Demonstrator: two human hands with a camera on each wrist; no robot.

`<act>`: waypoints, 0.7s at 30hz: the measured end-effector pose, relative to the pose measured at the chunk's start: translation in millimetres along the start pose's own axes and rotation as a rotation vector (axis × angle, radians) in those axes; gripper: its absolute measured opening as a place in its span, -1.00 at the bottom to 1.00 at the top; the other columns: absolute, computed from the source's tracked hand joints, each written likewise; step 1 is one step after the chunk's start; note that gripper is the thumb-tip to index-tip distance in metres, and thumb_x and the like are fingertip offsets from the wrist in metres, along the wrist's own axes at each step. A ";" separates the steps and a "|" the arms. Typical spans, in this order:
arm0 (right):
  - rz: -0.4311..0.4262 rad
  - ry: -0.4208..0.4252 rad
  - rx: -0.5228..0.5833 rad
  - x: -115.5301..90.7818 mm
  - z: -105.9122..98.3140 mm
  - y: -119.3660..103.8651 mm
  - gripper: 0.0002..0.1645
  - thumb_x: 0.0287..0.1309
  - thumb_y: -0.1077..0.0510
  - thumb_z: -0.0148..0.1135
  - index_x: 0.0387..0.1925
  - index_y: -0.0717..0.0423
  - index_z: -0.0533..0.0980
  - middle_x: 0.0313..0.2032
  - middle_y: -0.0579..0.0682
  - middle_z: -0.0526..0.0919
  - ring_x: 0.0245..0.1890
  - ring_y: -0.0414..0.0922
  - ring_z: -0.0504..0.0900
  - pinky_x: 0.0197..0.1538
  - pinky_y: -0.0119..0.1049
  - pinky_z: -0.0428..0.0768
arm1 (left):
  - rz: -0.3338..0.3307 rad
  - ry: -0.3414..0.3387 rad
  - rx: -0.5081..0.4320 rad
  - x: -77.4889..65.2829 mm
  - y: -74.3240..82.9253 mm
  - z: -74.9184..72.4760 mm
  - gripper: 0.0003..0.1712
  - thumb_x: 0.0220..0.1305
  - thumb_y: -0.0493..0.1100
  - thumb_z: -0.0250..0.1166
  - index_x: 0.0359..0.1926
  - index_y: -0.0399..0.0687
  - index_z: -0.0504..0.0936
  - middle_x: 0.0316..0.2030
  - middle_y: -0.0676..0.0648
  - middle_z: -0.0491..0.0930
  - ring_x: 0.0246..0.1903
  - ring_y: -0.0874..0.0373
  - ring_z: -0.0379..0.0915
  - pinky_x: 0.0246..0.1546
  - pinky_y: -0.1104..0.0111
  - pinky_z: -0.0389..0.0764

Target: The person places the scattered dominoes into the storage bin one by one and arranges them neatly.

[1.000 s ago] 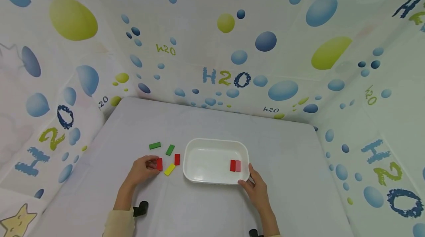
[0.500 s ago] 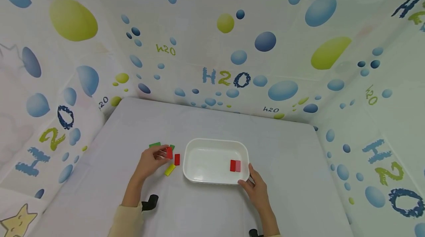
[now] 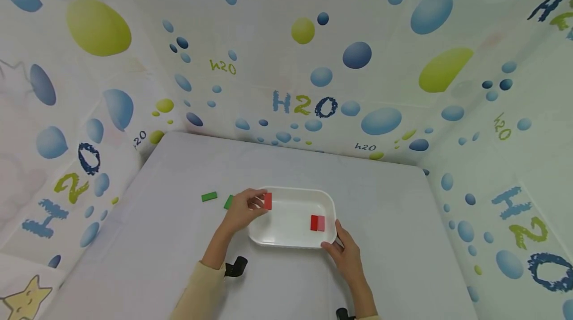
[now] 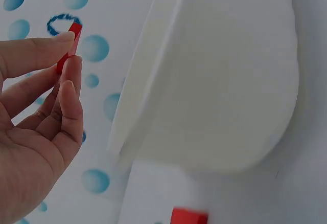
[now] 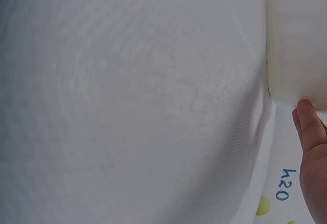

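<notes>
My left hand (image 3: 243, 209) pinches a small red block (image 3: 268, 201) between thumb and fingertips, above the left end of a white tray (image 3: 286, 245). In the left wrist view the red block (image 4: 70, 47) is seen edge-on, held apart from the tray wall (image 4: 214, 96). My right hand (image 3: 345, 255) grips the tray's near right corner, thumb at the front rim and fingers along the right side. The right wrist view has the fingers (image 5: 309, 124) against the tray's outside. Inside the tray, toward the right, lie a red block (image 3: 314, 223) and a pink piece (image 3: 321, 224) side by side.
Left of the tray lie a green block (image 3: 209, 196) and a second green block (image 3: 228, 202), partly covered by my left hand. Another red block (image 4: 189, 216) shows below the tray in the left wrist view. A white cloth (image 3: 389, 220) covers the table.
My left hand has lifted the red block from the table and carried it right, over the tray's left end. The right hand and the tray have stayed in place.
</notes>
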State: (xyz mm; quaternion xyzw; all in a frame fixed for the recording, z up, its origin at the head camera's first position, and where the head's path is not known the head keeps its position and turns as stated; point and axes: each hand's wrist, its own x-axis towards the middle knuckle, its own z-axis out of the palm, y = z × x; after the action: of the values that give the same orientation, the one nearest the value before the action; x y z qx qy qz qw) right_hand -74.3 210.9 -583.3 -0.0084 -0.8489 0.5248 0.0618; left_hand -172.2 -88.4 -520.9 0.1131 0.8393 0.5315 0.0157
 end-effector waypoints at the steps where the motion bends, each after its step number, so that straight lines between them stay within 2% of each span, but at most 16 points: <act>1: 0.004 -0.003 0.006 0.1 0.0 -0.1 -0.01 0.05 0.15 0.43 0.46 0.16 0.17 0.33 0.27 0.36 0.29 0.21 0.44 0.03 -0.21 0.56 | 0.013 -0.008 -0.005 1.6 2.0 5.4 -0.43 0.02 -0.39 0.45 0.13 -0.26 0.59 -0.15 -0.15 0.63 -0.22 0.07 0.61 -0.20 0.40 0.61; 5: 0.016 -0.006 0.014 0.9 0.1 1.3 -0.01 0.04 0.18 0.44 0.46 0.17 0.17 0.33 0.26 0.36 0.29 0.20 0.43 0.04 -0.22 0.56 | 0.043 -0.038 -0.011 6.7 7.8 26.0 -0.45 0.02 -0.40 0.45 0.11 -0.27 0.60 -0.16 -0.15 0.63 -0.25 0.07 0.62 -0.19 0.37 0.64; 14: 0.018 0.000 0.028 1.4 -0.2 3.4 0.00 0.02 0.23 0.44 0.46 0.19 0.16 0.33 0.27 0.35 0.32 0.20 0.40 0.07 -0.16 0.54 | 0.003 -0.098 0.026 12.9 14.7 61.4 -0.46 0.08 -0.34 0.43 0.14 -0.16 0.59 -0.13 -0.12 0.62 -0.21 0.09 0.59 -0.13 0.30 0.66; 21: 0.000 0.000 -0.009 1.0 0.0 1.8 -0.03 0.06 0.17 0.42 0.45 0.21 0.17 0.31 0.27 0.38 0.29 0.22 0.43 0.05 -0.21 0.56 | 0.011 -0.130 0.029 16.9 13.1 83.1 -0.47 0.05 -0.36 0.45 0.11 -0.26 0.60 -0.21 -0.16 0.61 -0.30 0.11 0.56 -0.31 0.44 0.60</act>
State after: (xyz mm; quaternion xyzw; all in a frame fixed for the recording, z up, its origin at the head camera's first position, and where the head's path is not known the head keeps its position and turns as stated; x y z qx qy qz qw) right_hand -75.3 211.9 -584.8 -0.0087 -0.8514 0.5209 0.0616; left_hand -174.2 -5.8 -543.7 0.1520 0.8435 0.5109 0.0658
